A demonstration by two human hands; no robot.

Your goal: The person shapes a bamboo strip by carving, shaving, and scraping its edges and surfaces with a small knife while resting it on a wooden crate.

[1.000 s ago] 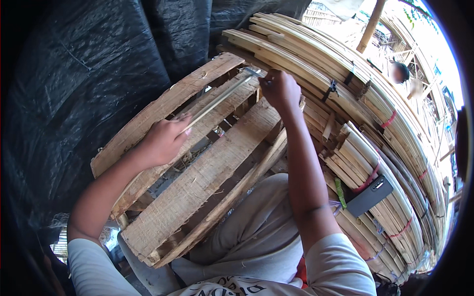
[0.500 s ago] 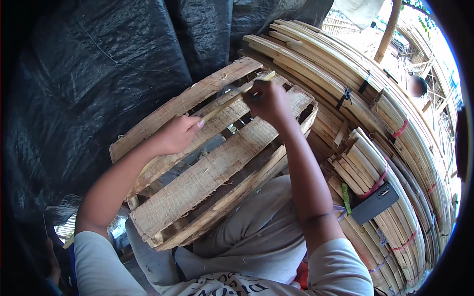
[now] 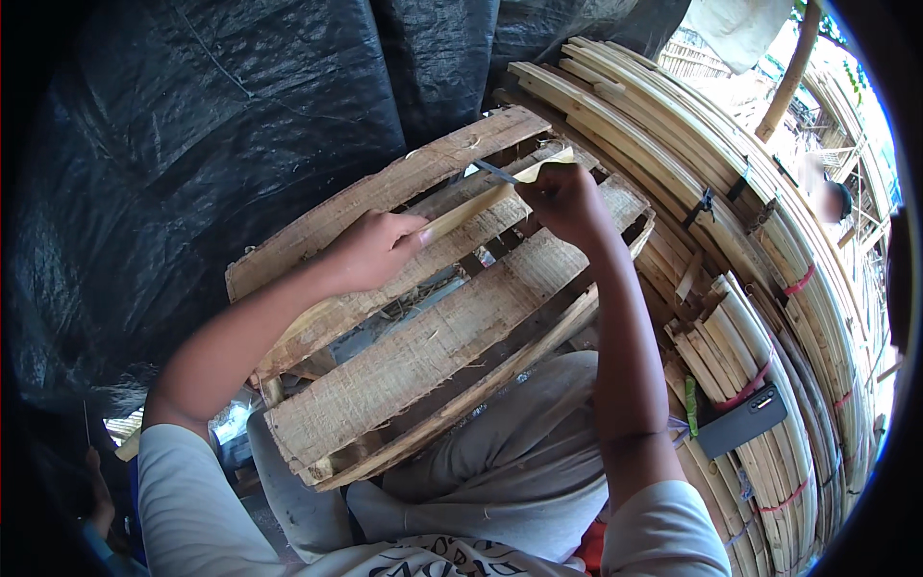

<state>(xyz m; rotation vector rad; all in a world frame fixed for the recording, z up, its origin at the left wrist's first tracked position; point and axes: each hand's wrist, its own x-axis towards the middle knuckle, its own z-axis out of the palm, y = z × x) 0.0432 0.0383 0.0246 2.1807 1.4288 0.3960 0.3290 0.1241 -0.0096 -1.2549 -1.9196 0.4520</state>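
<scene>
A thin, pale strip of wood or bamboo lies slantwise above a rough wooden slatted crate. My left hand is closed round the strip's nearer part. At the strip's far end, my right hand is closed on a knife, whose narrow grey blade sticks out to the upper left across the strip. The knife's handle is hidden in my fist. The crate rests by my legs, its slats running from lower left to upper right with gaps between them.
Long stacked wooden strips curve along the right side, some tied in bundles. A dark phone lies on a bundle, beside a green object. Black plastic sheeting hangs at the left and back. Another person is at the far right.
The strip has turned and shows a broader face. The knife blade now stands out more clearly beside my right hand. The whole view has shifted slightly, moving the scene rightward.
</scene>
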